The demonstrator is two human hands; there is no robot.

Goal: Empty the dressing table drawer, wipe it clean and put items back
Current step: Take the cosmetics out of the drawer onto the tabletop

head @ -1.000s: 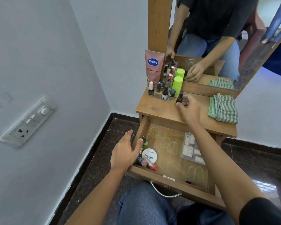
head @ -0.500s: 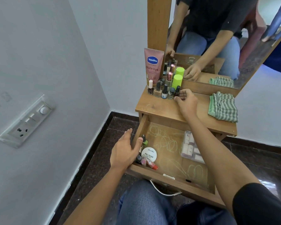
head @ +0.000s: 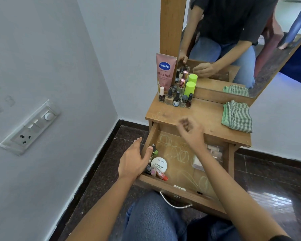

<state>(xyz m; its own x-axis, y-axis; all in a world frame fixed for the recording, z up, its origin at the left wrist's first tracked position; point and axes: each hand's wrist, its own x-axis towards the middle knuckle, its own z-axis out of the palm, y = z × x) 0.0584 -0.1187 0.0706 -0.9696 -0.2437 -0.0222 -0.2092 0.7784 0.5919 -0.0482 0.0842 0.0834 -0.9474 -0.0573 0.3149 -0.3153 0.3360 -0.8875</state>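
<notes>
**Wooden drawer (head: 181, 192) pulled out, some items inside**

The drawer is seen pulled out under the dressing table top (head: 210, 112). The left hand (head: 134, 160) is laid on its left wall, with fingers straight and the thumb inside beside a green bottle (head: 154, 150). The right hand (head: 192, 132) is held above the drawer's back, blurred, with fingers loosely curled and nothing seen in it. A white nail polish tub (head: 159, 164) and small bottles (head: 153, 171) lie in the front left corner. Nail polish bottles (head: 176, 100) are grouped on the top, well apart from a striped cloth (head: 237, 116).

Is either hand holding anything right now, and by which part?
Nothing gripped: left hand rests on the left wall of the drawer; right hand looks empty.
</notes>
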